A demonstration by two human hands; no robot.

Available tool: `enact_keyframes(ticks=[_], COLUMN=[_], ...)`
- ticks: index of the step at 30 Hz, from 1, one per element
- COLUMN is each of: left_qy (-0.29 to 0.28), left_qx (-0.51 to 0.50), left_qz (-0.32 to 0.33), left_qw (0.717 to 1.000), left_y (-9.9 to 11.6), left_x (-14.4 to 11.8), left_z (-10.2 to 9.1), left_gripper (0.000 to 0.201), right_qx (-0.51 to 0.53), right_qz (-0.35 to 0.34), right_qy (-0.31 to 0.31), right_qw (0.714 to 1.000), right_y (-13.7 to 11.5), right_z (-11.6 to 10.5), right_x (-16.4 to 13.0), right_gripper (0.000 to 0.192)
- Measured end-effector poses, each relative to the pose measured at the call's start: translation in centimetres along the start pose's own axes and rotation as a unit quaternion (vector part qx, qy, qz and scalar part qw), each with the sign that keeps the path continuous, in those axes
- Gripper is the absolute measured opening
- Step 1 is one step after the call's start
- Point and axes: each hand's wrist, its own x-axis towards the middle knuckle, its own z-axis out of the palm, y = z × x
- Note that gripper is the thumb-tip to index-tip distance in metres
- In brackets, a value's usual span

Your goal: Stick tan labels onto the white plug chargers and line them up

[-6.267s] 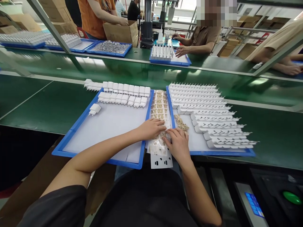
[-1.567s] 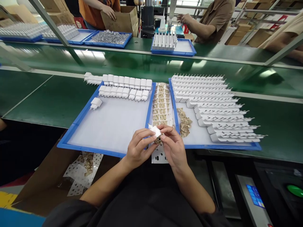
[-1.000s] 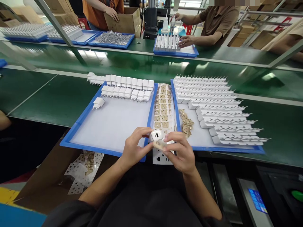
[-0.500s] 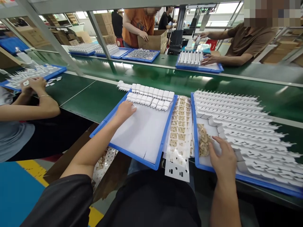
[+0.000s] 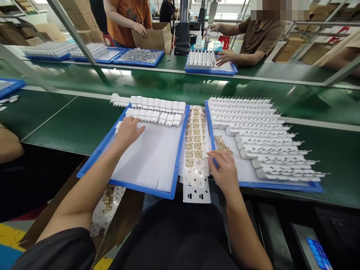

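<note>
I see my left hand (image 5: 128,129) resting flat, fingers loosely spread, on the white liner of the left blue tray (image 5: 92,162), close to its far left corner; something white peeks out from under the fingers, but I cannot tell whether it is gripped. Just beyond that hand lie two rows of white chargers (image 5: 154,110) along the tray's far edge. My right hand (image 5: 223,169) lies palm down with its fingers loosely open, holding nothing, over the near left edge of the right blue tray (image 5: 281,185), fingertips just beside a small pile of tan metal pieces (image 5: 223,145). Between the two trays lies a long clear strip of tan parts (image 5: 195,138), its near end hanging over the edge of the green tabletop (image 5: 70,123). The rest of the right tray is filled with stepped rows of white plug pieces (image 5: 258,127) with prongs pointing right. Across the green belt, another person's hand (image 5: 223,58) rests by a small blue tray of white parts (image 5: 209,62), and a person in orange holds a cardboard box (image 5: 152,35).
</note>
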Motion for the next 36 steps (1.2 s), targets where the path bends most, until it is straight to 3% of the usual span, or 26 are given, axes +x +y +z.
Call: enact_keyframes(ticks=[3,5,8,11,15,22,26,29,32,36], left_qy=[-0.079,-0.163,-0.249,-0.293,-0.325,-0.324,-0.327,-0.323,-0.274,-0.150], left_qx=[-0.027,-0.041,-0.061,-0.050,-0.022,-0.020,-0.028,-0.035,-0.043,-0.046], left_qz=[0.079,0.149,0.216,0.247,0.253,0.248,0.244,0.248,0.247,0.256], left_qw=[0.993,0.974,0.942,0.922,0.911,0.913,0.912,0.913,0.928,0.954], left_y=[6.2,10.6,15.4,17.5,17.9,17.7,17.4,17.9,20.2,25.8], left_x=[-0.1,-0.1,-0.1,-0.4,-0.8,-1.1,-1.2,-0.5,1.1,4.2], left_z=[0.5,0.9,1.9,3.4,4.7,4.7,4.6,4.6,5.4,8.5], left_gripper=[0.028,0.024,0.024,0.028,0.034,0.036,0.036,0.030,0.024,0.039], right_qx=[0.013,0.006,-0.004,-0.013,-0.019,-0.001,0.159,0.239,0.235,0.259], right_qz=[-0.003,0.004,0.015,0.020,0.029,0.068,0.011,0.054,0.120,0.163], right_qy=[-0.091,-0.135,-0.150,-0.132,-0.127,-0.094,-0.163,-0.114,-0.046,-0.030], right_qw=[0.996,0.991,0.989,0.991,0.991,0.993,0.974,0.963,0.963,0.952], right_y=[-1.9,-2.5,-2.8,-2.8,-3.1,-3.8,-3.1,-1.6,0.1,1.2], right_z=[1.2,1.9,2.5,2.6,2.9,3.6,1.3,-0.9,-2.0,-1.9], right_x=[0.5,0.5,0.0,-0.6,-0.9,-0.2,-0.1,-0.6,-1.5,-2.2], right_gripper=[0.020,0.024,0.026,0.024,0.021,0.013,0.012,0.010,0.013,0.015])
